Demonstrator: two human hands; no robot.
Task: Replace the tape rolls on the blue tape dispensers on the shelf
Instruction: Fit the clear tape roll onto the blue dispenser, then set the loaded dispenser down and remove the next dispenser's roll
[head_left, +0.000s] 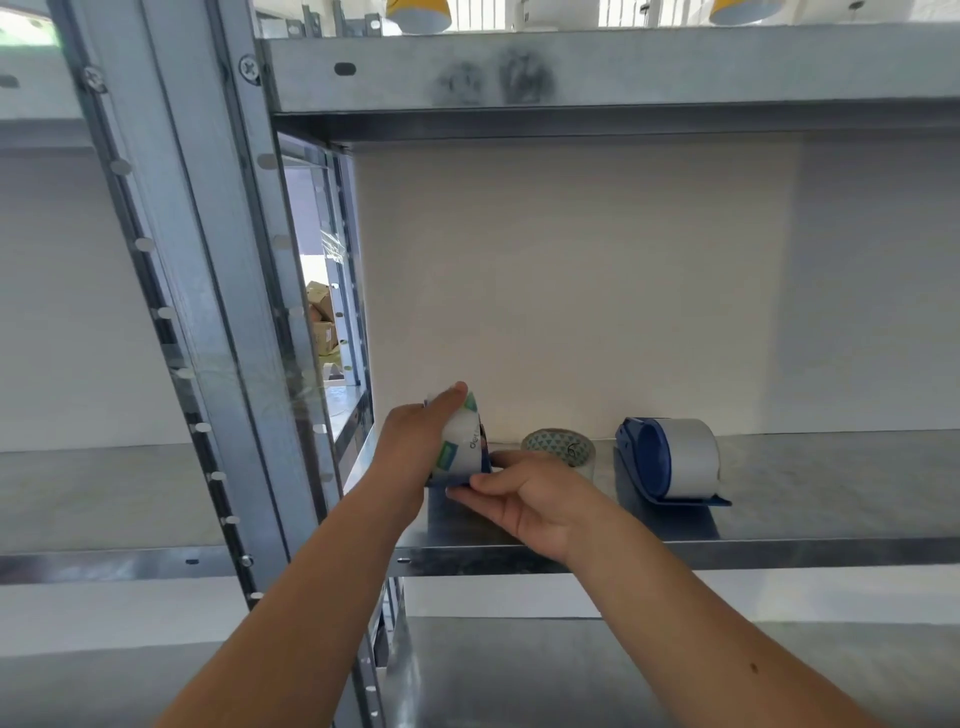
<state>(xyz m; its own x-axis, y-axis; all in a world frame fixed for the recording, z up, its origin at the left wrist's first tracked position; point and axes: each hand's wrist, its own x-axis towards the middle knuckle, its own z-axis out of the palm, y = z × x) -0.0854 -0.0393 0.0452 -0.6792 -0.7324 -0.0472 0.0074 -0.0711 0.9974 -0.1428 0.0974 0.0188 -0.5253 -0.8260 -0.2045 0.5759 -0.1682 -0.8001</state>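
On the metal shelf (810, 519) my left hand (415, 441) grips a white tape roll with green and blue print (462, 447) from above. The roll sits in a blue tape dispenser (485, 470) whose base is mostly hidden. My right hand (524, 499) holds that dispenser's base from the front right. A loose clear tape roll with a patterned core (558, 447) lies flat just behind my right hand. Further right stands a second blue tape dispenser (652, 460) with a white roll (693, 454) mounted on it, untouched.
A steel upright (218, 312) of the rack stands to the left of my arms. Another shelf (571, 67) runs overhead and a lower shelf (519, 670) lies beneath. A white wall (597, 286) backs the shelf. Cardboard boxes (322, 322) show through the gap at the left.
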